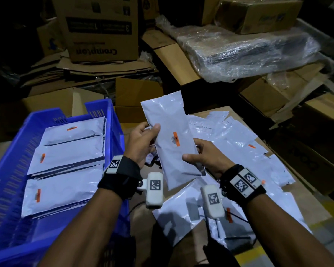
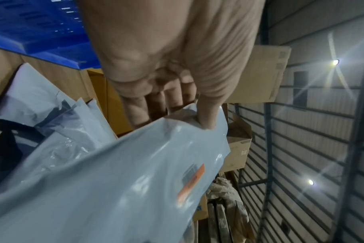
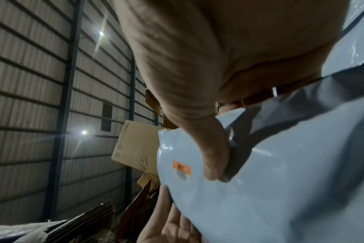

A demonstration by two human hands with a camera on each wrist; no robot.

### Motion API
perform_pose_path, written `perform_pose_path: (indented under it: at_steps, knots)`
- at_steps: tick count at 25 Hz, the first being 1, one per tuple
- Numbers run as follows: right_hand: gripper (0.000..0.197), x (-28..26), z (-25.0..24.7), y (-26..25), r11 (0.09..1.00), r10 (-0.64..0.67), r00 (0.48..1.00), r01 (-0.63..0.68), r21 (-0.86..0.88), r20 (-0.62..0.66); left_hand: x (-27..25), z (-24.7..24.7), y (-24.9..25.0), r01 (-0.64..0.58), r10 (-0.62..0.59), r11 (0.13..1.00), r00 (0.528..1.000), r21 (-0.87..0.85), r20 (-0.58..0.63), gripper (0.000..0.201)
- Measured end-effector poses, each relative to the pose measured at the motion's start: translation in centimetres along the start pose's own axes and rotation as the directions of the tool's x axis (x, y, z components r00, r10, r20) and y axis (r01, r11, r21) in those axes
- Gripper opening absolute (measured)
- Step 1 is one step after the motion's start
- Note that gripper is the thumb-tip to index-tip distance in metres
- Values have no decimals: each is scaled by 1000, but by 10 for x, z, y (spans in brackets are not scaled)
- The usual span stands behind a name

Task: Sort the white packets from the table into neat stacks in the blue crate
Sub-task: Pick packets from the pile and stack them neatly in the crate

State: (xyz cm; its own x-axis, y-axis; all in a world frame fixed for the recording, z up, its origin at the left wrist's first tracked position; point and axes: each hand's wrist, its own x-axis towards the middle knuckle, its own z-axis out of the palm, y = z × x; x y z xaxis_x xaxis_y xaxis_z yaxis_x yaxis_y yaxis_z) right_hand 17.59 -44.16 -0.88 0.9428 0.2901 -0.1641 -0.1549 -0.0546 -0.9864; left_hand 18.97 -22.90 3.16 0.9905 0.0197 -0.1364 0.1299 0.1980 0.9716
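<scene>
While raised over the loose white packets (image 1: 237,139) on the counter (image 1: 305,207), held: one packet (image 1: 172,139), orange label up, pinched by left hand (image 1: 141,143) and right hand (image 1: 206,157), just right of the blue crate (image 1: 6,182) with three stacks (image 1: 66,166).

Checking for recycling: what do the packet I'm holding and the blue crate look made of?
Packet: apparently thin plastic film, glossy white; it shows sheen and wrinkles. Blue crate: looks like rigid moulded plastic, with slotted walls.
</scene>
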Motion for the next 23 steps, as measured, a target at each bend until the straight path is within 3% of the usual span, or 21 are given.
perform_pose_path:
  at_steps: [3,7,10,14,18,23]
  knots:
    - [38,-5,0,-4,999,17,1000,-17,-30,22,5,-9,6,-46,45,999,995,-10,-84,9]
    - [40,-3,2,-2,999,24,999,-23,-47,23,9,-12,7,-97,105,994,983,58,-152,13]
    - [41,0,4,2,999,21,1000,-21,-42,-15,8,-12,7,-43,47,998,993,43,-105,16]
    - [37,1,7,-6,999,-11,997,14,34,-74,-4,-4,-7,55,-62,984,997,168,36,31]
    - [40,-6,6,-4,999,37,999,-37,-12,12,-5,-2,-7,31,-25,996,997,87,-66,31]
    - [40,-14,6,2,996,89,996,-89,16,-8,-2,-9,-1,1,8,998,992,69,-122,20]
